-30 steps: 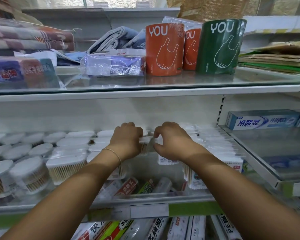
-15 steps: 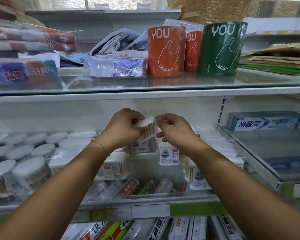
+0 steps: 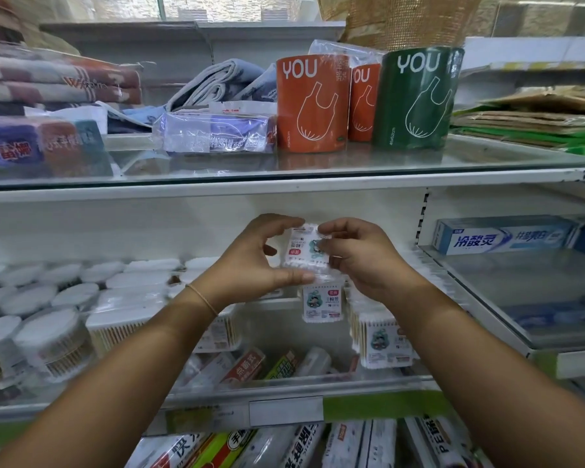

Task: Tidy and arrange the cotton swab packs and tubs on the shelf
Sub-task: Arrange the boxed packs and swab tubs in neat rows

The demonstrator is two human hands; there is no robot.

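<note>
Small clear-plastic cotton swab pack with white printed label (image 3: 304, 248): held in the air at the middle of the view, above the swab shelf and in front of its white back panel. Left hand (image 3: 254, 261) grips it with the thumb under the lower edge and the fingers curled over the top; right hand (image 3: 358, 258) pinches its 3 o'clock edge. The label print is seen lying sideways. At 6 o'clock a like pack stands upright, label forward (image 3: 321, 300); a row of standing packs (image 3: 382, 339) runs at 5 o'clock. Round white-lidded clear tubs of swabs (image 3: 44, 339) are massed at 8 o'clock. Judged step: the held pack is to be turned upright and set into the gap, label facing out, lowered straight so that neighbouring packs are not tipped. A blue-and-white toothpaste carton (image 3: 500, 236) lies at 3 o'clock, an orange cylindrical roll marked YOU (image 3: 313, 103) at 12 o'clock. Whether the held pack touches the one beneath cannot be told; the rear rows are blurred and uncounted.
</note>
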